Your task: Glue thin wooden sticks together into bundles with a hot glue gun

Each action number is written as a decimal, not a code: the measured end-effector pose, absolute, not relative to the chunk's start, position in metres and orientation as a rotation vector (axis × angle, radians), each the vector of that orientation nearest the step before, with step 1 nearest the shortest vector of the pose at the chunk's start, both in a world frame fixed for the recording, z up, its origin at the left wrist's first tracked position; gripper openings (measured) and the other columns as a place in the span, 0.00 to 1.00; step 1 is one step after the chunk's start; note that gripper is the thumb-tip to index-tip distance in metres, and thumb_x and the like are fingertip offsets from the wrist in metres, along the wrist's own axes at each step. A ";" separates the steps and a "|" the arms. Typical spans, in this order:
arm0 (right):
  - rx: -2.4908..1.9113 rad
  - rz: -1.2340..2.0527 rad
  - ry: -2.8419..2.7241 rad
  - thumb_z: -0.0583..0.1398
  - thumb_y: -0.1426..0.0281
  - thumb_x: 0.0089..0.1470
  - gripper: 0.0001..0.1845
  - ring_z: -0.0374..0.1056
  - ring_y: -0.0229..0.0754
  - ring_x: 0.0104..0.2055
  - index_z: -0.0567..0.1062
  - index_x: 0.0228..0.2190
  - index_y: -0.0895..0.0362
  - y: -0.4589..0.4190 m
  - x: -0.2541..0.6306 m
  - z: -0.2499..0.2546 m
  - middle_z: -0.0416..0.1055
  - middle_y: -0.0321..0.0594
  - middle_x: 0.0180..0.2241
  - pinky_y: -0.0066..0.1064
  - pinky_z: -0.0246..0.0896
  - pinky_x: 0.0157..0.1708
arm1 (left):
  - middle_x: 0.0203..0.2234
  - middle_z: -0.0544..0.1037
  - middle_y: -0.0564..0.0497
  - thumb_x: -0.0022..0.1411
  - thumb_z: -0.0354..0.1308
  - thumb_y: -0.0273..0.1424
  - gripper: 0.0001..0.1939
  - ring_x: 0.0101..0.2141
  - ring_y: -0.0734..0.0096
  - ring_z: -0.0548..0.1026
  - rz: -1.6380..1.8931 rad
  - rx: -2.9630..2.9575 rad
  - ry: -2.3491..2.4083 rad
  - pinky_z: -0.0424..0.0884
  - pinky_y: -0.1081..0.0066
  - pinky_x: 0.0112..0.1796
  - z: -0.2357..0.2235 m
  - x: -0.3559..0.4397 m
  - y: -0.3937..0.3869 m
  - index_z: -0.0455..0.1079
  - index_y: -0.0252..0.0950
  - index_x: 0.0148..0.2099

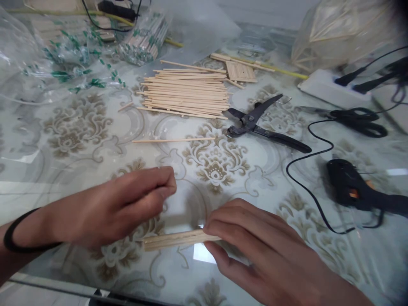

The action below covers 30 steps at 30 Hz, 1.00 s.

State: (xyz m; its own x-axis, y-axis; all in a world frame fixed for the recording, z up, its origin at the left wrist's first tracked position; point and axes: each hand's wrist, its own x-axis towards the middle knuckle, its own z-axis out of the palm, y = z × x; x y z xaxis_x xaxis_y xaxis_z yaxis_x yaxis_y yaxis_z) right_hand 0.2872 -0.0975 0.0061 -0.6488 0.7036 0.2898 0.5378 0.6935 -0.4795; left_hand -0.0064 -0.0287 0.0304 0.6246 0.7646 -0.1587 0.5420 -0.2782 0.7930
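Note:
My right hand [255, 248] grips one end of a short bundle of thin wooden sticks [172, 240] between thumb and fingers, low over the table's near side. The sticks lie side by side, their free end pointing left. My left hand [137, 195] is closed in a loose fist just above and left of that bundle, apart from it. Whatever the left fingers may hold is hidden. One loose wooden stick [174, 140] lies on the patterned table cover beyond both hands. Farther back is a large pile of similar sticks [188, 91].
Right of the pile lie black cutting pliers [255, 125], with scissors [357, 121] beyond. A glue gun [353, 187] and its cord occupy the right side. A white power strip [334, 89] stands behind. Plastic-wrapped stick packs [146, 38] and a stick panel [240, 71] are at the back.

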 end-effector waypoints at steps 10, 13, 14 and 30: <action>-1.005 0.452 -2.391 0.62 0.78 0.76 0.08 0.84 0.44 0.42 0.79 0.47 0.53 -0.094 0.295 0.003 0.85 0.37 0.41 0.37 0.85 0.51 | 0.27 0.58 0.59 0.85 0.43 0.37 0.23 0.29 0.74 0.58 0.356 1.740 1.167 0.57 0.67 0.31 0.036 -0.006 -0.014 0.56 0.41 0.31; -1.032 0.497 -2.355 0.62 0.77 0.76 0.08 0.83 0.45 0.40 0.79 0.48 0.52 -0.092 0.295 0.002 0.85 0.38 0.40 0.39 0.86 0.45 | 0.26 0.59 0.60 0.83 0.51 0.37 0.23 0.29 0.75 0.58 0.351 1.739 1.177 0.56 0.69 0.31 0.033 -0.005 -0.014 0.59 0.40 0.30; -1.036 0.492 -2.355 0.63 0.77 0.76 0.08 0.84 0.45 0.40 0.79 0.49 0.52 -0.091 0.295 0.001 0.85 0.38 0.41 0.39 0.86 0.45 | 0.26 0.62 0.60 0.82 0.54 0.38 0.23 0.30 0.75 0.60 0.366 1.744 1.170 0.58 0.70 0.31 0.031 -0.006 -0.014 0.62 0.39 0.31; -1.055 0.561 -2.322 0.63 0.76 0.77 0.10 0.82 0.44 0.38 0.83 0.43 0.52 -0.079 0.301 0.007 0.84 0.37 0.38 0.37 0.82 0.42 | 0.24 0.75 0.59 0.78 0.60 0.41 0.17 0.26 0.74 0.70 0.635 2.095 1.378 0.62 0.71 0.29 0.022 -0.007 -0.008 0.75 0.40 0.35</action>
State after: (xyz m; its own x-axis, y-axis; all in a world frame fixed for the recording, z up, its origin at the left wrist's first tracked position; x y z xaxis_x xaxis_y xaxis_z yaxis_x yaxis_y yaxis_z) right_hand 0.3011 -0.0790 0.0067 -0.5590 0.7777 0.2877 0.5605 0.6101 -0.5601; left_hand -0.0074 -0.0081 0.0216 0.3633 0.9276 0.0872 0.6692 -0.3250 0.6683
